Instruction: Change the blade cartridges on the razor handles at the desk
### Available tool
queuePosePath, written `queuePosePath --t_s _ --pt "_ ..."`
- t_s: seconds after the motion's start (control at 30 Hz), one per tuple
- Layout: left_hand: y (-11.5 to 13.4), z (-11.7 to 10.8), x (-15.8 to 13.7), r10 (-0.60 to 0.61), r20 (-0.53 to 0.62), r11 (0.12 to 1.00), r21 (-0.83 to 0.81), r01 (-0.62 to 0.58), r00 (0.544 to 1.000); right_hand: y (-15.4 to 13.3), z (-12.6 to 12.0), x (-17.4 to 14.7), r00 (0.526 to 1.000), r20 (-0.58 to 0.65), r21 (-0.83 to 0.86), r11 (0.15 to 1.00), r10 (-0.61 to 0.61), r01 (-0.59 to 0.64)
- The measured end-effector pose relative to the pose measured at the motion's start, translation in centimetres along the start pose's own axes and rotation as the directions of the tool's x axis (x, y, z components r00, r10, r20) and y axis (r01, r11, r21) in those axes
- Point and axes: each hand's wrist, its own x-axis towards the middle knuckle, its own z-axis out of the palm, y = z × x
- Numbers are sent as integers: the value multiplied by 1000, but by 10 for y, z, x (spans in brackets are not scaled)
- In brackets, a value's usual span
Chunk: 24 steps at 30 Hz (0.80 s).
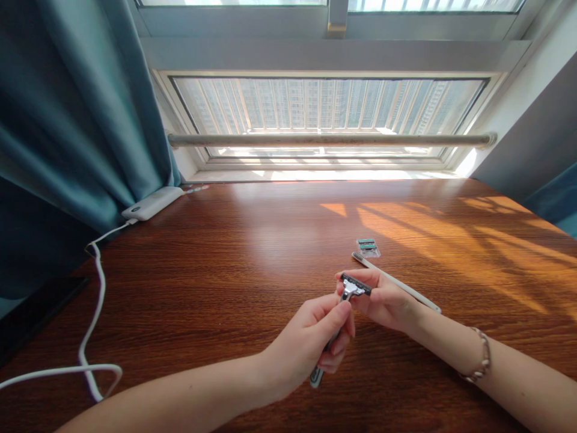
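Note:
My left hand (pixel 306 337) is closed around the handle of a razor (pixel 350 290), with the thumb along its neck and the handle's end poking out below. The razor's dark head points up and away from me, above a silvery neck. At the head, my right hand (pixel 383 300) has its thumb and fingers closed about the cartridge; some fingertips are hidden behind it. Just beyond that hand lies a toothbrush (pixel 406 287) with dark bristles and a pale handle. A small clear case of razor cartridges (pixel 368 248) rests behind the toothbrush head.
The brown wooden table (pixel 202 270) reaches to a window with a metal rail (pixel 333 141). On the left are a white power strip or adapter (pixel 153 203), its white cable (pixel 100 288), a dark flat object (pixel 40 313) and a blue curtain (pixel 90 90).

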Motion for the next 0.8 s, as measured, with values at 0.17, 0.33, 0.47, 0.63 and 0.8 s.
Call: queuePosePath --t_s 0.17,0.33,0.47,0.63,0.8 --pt "0 1 -1 30 -35 997 74 -27 999 2 -1 0 1000 12 -13 1000 17 -17" --pt "-2 2 0 63 -50 993 105 -58 997 3 0 0 1000 27 -10 1000 8 -8" --pt "-2 1 0 67 -47 993 101 -62 997 2 2 0 999 49 16 1000 -6 5" --pt "-1 2 -1 64 -56 990 130 -56 996 0 3 -1 1000 3 13 1000 18 -18" --pt "0 2 -2 47 -60 989 141 -38 997 -1 2 -1 1000 -30 -2 1000 -6 6"
